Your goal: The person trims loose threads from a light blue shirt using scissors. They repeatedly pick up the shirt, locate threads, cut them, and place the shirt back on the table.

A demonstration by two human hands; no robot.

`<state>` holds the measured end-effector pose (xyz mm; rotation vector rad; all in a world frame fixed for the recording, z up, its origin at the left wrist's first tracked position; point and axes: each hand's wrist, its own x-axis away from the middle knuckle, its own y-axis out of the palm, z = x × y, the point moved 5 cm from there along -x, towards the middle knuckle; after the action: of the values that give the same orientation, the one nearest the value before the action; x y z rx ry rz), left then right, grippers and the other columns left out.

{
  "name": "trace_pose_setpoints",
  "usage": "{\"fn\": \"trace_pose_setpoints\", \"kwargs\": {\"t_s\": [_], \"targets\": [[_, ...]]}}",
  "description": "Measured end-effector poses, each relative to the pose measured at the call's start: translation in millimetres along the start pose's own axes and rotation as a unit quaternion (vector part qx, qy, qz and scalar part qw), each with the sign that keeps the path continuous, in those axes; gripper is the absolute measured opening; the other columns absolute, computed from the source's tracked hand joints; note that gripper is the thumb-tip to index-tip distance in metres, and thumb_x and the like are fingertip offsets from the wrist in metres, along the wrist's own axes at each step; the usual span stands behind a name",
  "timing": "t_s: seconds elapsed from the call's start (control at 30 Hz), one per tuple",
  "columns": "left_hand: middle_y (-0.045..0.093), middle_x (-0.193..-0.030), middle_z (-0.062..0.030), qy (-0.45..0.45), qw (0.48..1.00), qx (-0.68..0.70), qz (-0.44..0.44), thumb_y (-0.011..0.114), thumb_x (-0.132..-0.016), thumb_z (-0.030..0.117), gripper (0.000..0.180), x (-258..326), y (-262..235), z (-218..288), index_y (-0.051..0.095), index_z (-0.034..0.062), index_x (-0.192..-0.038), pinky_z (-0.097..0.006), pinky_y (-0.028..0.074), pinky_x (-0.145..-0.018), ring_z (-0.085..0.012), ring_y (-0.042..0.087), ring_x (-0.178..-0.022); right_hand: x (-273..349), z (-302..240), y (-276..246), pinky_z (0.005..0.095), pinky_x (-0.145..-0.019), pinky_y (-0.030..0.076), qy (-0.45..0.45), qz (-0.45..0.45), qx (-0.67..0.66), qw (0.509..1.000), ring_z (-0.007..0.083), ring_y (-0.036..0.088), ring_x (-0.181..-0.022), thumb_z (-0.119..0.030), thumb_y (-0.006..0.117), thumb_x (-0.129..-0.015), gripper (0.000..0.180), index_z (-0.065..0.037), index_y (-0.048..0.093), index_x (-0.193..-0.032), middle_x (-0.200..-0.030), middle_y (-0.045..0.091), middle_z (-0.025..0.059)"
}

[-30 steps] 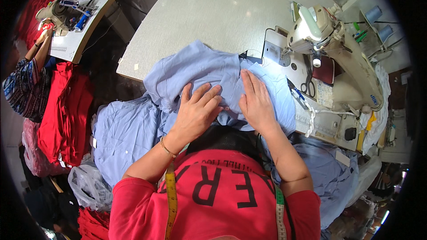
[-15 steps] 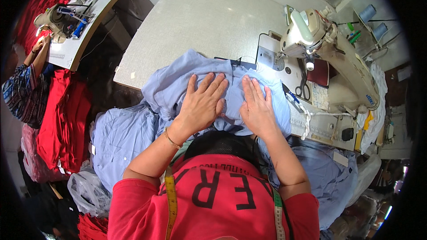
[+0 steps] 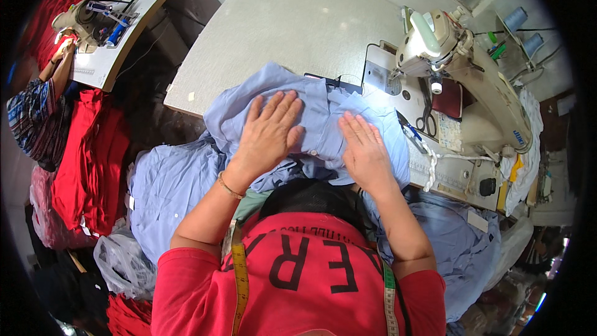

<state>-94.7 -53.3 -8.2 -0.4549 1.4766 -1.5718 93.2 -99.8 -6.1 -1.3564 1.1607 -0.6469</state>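
A light blue button-up shirt (image 3: 320, 118) lies spread over the front edge of the table, its placket running between my hands with a small button showing. My left hand (image 3: 268, 130) presses flat on the cloth left of the placket, fingers stretched out. On the other side, my right hand (image 3: 365, 149) also lies flat on the shirt, fingers extended and close together. Neither hand grips anything. Some of the shirt's near edge falls in folds toward my lap.
A sewing machine (image 3: 472, 81) stands at the right, with black scissors (image 3: 426, 118) and a white braided cord (image 3: 430, 168) near it. More blue garments (image 3: 174, 199) hang at the left. Beyond, a co-worker's hands (image 3: 63, 50) are at another machine (image 3: 81, 25) beside red cloth (image 3: 87, 162).
My left hand has slid left and slightly away from me, and my right hand a little nearer to me. The gap between them is wider, baring the placket and a button.
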Motion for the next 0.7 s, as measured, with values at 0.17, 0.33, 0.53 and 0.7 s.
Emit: {"fn": "trace_pose_setpoints", "kwargs": {"t_s": [0.17,0.33,0.53,0.7], "targets": [[0.058,-0.116,-0.0123,-0.039,0.971,0.192,0.138,0.057,-0.086,0.012,0.023,42,-16,-41,0.06,0.0025,-0.106,-0.037,0.039,-0.092,-0.0249,0.054,-0.106,10,13,-3,0.0455,-0.107,0.027,0.043,0.019,0.033,0.998,0.0327,0.04,-0.128,-0.018,0.047,-0.087,0.047,-0.004,0.046,-0.131,-0.139,0.042,0.0134],[0.063,-0.086,-0.0086,-0.28,0.819,0.499,0.046,0.056,-0.089,0.013,0.018,124,39,-78,0.063,-0.0018,-0.082,-0.026,0.044,-0.068,-0.0139,0.056,-0.074,13,17,-1,0.0464,-0.107,0.026,0.049,0.026,-0.004,0.998,0.0355,0.039,-0.127,-0.021,0.047,-0.088,0.047,-0.002,0.045,-0.131,-0.139,0.042,0.016],[0.06,-0.114,-0.0134,-0.232,0.898,0.366,-0.074,0.056,-0.091,0.022,0.043,110,179,-131,0.048,-0.0031,-0.125,-0.031,0.04,-0.095,-0.0226,0.053,-0.108,13,13,-10,0.045,-0.105,0.031,0.027,0.046,-0.061,0.997,0.0356,0.041,-0.124,-0.019,0.053,-0.086,0.048,-0.001,0.046,-0.13,-0.135,0.045,0.0153],[0.052,-0.126,-0.0097,-0.132,0.384,0.91,0.081,0.047,-0.095,0.021,0.038,84,239,-186,0.045,0.0034,-0.129,-0.036,0.043,-0.099,-0.0217,0.052,-0.113,20,6,-21,0.0422,-0.098,0.038,-0.024,0.069,-0.092,0.993,0.034,0.048,-0.115,-0.014,0.06,-0.081,0.042,-0.002,0.053,-0.12,-0.126,0.051,0.0144]]}}
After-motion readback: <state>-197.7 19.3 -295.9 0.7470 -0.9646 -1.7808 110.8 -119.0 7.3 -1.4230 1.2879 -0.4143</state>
